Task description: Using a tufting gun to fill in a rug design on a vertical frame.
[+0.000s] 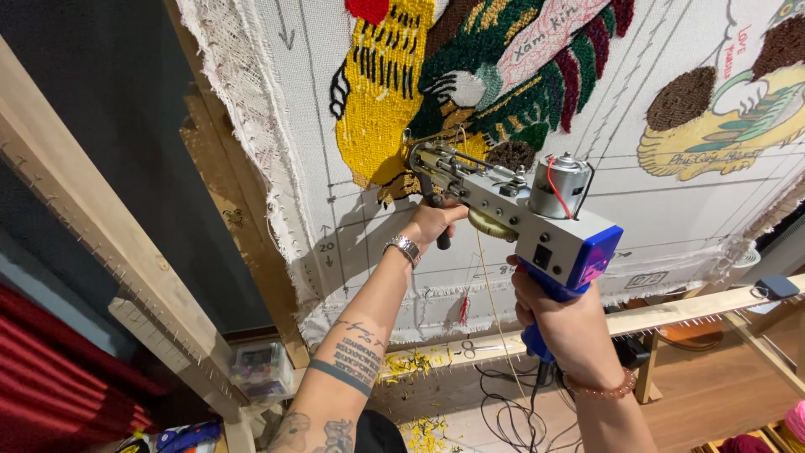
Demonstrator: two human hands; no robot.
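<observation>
The right hand point(563, 323) is wrapped tight around the blue grip of the tufting gun point(511, 205), carrying its weight from below. Ahead and to its left, the left hand point(433, 222) is closed on the gun's black front handle, apparently to steady the nose and press it square to the cloth point(537, 143) stretched on the wooden frame point(92, 243). A yellow yarn point(495, 310) hangs slack between the hands, free to feed. Beyond the left hand, the gun's tip meets the yellow tufted patch point(381, 109).
</observation>
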